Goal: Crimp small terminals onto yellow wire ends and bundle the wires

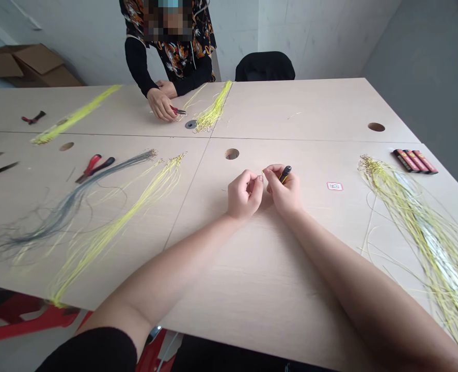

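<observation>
Just beyond the middle of the table, my left hand and my right hand meet at the fingertips. My left thumb and forefinger are pinched together. A tiny yellowish bit shows between the fingertips, too small to name. My right hand is closed too, with a slim pen-like tool held in it, its black end sticking up past the fingers. The round table hole lies just beyond my left hand. A small red-edged label lies to the right of my right hand.
Yellow strand bundles and a grey strand bundle lie left, beside red-and-black pliers. Another yellow bundle and several dark red tubes are right. Across the table, a co-worker's hand holds small red-handled cutters.
</observation>
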Demonstrator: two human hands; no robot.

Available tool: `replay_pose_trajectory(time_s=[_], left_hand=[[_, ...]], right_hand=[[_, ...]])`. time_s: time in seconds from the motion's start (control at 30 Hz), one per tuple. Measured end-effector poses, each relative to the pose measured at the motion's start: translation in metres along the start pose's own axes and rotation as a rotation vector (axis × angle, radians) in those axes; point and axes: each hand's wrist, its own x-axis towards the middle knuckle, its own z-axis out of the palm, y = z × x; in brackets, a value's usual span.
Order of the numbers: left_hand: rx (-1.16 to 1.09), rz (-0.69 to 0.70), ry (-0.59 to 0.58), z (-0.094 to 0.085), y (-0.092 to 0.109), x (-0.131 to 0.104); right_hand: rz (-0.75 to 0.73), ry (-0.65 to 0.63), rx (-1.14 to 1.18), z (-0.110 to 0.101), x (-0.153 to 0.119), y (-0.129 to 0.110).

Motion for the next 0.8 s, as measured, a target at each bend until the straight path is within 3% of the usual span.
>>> replay_pose_trajectory(time_s=[0.23,0.5,0.8], left_hand=[[-0.130,-0.123,0.042,-0.0011,-0.0007,0.0027],[-0.157,-0.176,0.058,-0.0008,-0.0002,0.0022],[-0.179,-0.161,0.032,-0.0024,-0.0008,0.0010]], right_hand=[[-0.072,0.003,-0.129,-0.0019,-0.0022,-0.0063],[-0.315,-0.081,-0.288,-0.0038,-0.0041,-0.0027],[-0.230,-0.061,-0.298,-0.0046,-0.0022,-0.0013]])
